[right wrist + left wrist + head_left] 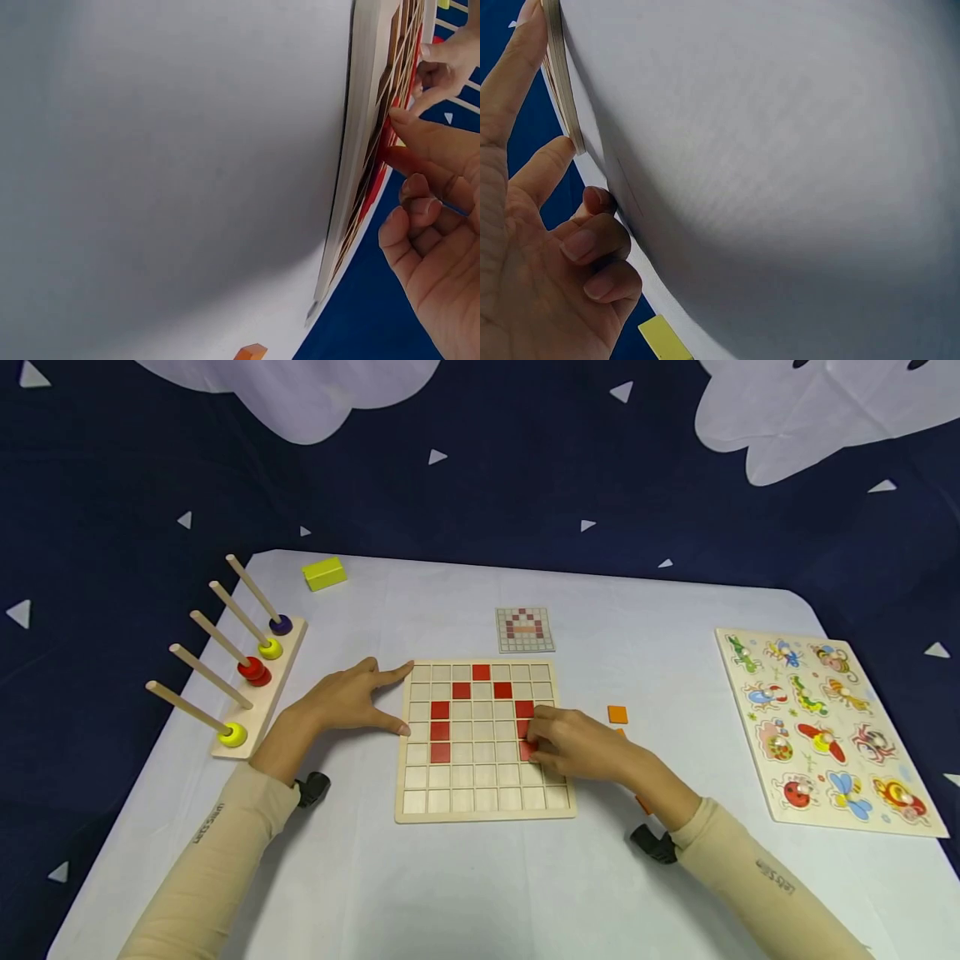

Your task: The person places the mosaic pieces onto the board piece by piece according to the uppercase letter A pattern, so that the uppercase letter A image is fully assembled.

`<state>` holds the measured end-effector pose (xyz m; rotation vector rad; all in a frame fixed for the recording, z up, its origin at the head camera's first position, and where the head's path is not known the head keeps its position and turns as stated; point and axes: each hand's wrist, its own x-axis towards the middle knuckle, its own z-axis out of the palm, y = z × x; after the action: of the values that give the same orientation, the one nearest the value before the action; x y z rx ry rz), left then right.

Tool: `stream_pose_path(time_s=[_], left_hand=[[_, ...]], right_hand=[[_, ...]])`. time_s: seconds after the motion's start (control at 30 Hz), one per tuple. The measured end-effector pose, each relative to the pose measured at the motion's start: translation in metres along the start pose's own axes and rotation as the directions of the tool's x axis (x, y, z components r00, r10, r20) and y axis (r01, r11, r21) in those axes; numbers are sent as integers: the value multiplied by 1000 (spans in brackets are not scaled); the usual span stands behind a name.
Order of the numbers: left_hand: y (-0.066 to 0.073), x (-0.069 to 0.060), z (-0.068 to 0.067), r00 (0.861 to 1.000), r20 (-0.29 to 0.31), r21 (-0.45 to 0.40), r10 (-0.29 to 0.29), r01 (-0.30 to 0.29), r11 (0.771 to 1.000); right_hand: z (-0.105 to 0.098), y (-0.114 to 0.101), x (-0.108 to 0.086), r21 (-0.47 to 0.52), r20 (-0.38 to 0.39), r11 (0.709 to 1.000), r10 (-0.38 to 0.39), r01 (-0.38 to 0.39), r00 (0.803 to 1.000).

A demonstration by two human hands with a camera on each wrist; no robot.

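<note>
A wooden grid board (483,777) lies at mid-table with red square tiles (440,731) set in an arch-like pattern. My left hand (341,697) steadies the board's left edge, thumb and forefinger spread against it; its other fingers are curled in the left wrist view. Over the right-hand column of tiles, my right hand (573,742) pinches a red tile (385,136) between thumb and forefinger, down at the grid. The fingers partly cover that tile. Behind the board lies a small pattern card (524,630) with a similar design in red and orange.
Orange tiles (617,715) lie right of the board, some partly under my right forearm. A wooden peg stand (258,702) with coloured rings is at left, a yellow block (325,574) at the back left. An insect puzzle board (825,727) lies at right.
</note>
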<state>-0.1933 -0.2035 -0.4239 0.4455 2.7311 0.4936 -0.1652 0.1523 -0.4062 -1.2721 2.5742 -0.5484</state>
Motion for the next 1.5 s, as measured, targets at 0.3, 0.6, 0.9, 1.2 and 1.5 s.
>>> stream_pose_path(time_s=[0.3,0.6,0.9,1.2,1.5], left_hand=[[1,0,-1,1000,9,-2,-6,6,1000],[2,-1,-2,1000,11,-2,-10,10,1000],[3,-1,-3,1000,10,-9,-3,4,1000],[2,-2,-3,1000,11,-16,3,-2,1000],[4,-1,-2,1000,20,-11,-14,14,1000]], right_hand=[[2,-2,-2,-44,-17,999,-10,10,1000],[-5,0,-11,10,-87,999,43,-42,995],[-20,25,-36,31,-112,983,183,-181,977],[-30,57,-60,17,-163,969,248,-248,955],[-30,77,-71,-11,-196,970,238,-244,951]])
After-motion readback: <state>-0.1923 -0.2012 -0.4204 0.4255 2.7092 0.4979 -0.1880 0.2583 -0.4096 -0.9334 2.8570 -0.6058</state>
